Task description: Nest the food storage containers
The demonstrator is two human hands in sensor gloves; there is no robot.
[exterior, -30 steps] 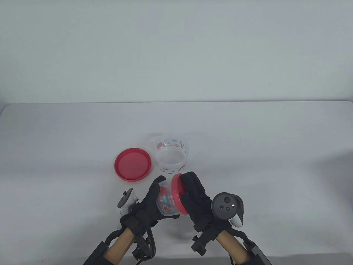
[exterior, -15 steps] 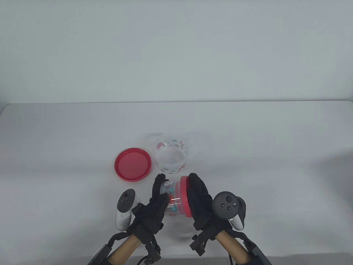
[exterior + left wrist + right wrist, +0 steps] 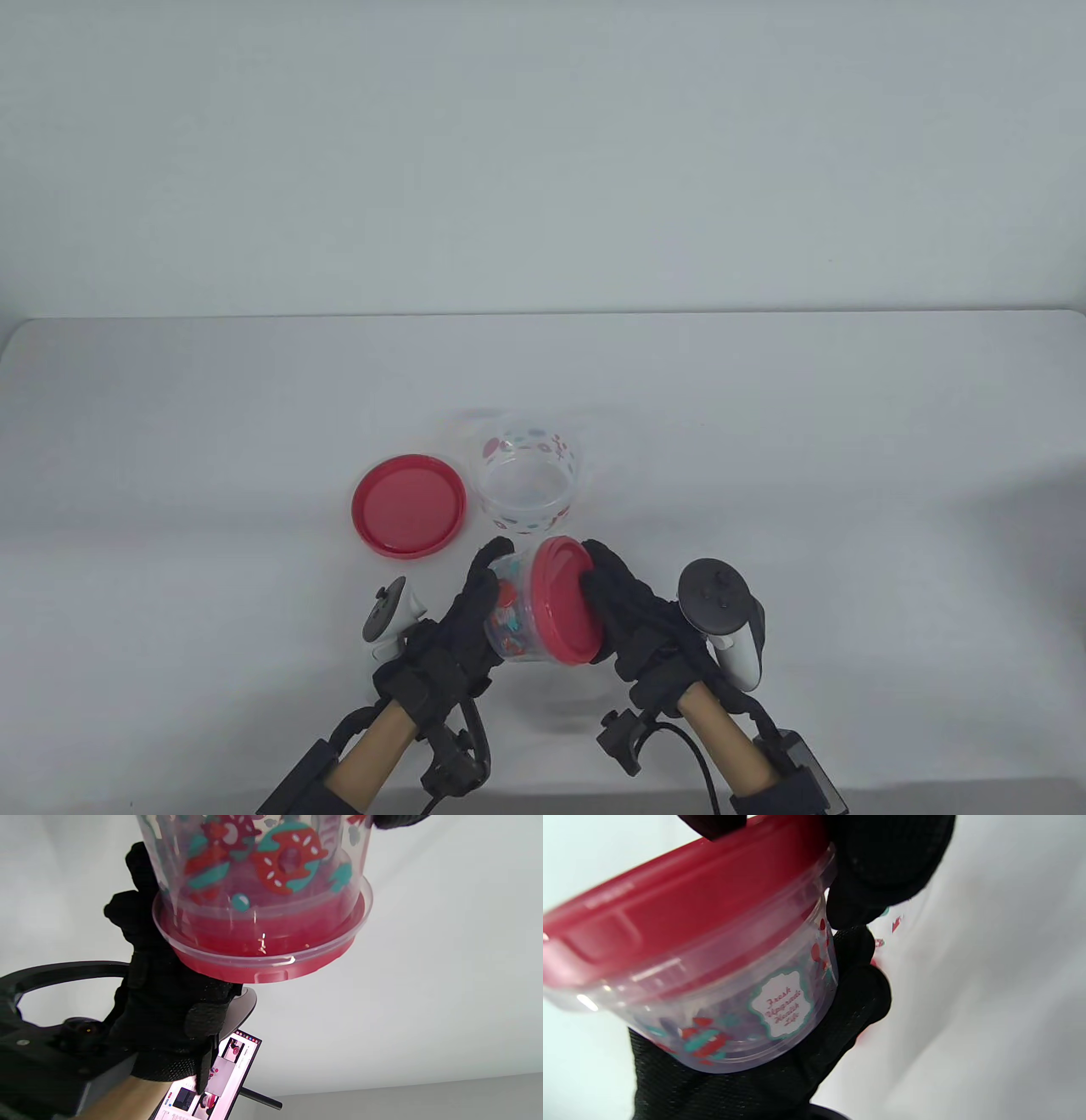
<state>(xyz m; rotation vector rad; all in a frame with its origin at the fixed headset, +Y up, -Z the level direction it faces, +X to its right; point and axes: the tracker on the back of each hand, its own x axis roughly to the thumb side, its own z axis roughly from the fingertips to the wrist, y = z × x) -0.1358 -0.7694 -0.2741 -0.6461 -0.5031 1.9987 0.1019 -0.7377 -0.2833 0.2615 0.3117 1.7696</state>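
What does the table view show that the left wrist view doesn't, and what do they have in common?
Only the table view shows the loose red lid lying flat on the table, the open empty container beside it, and the left hand around the held container's body. Only the left wrist view shows a lit phone screen below the right hand. Both show the small printed container, tipped on its side, with its red lid on and the right hand's fingers at that lid.
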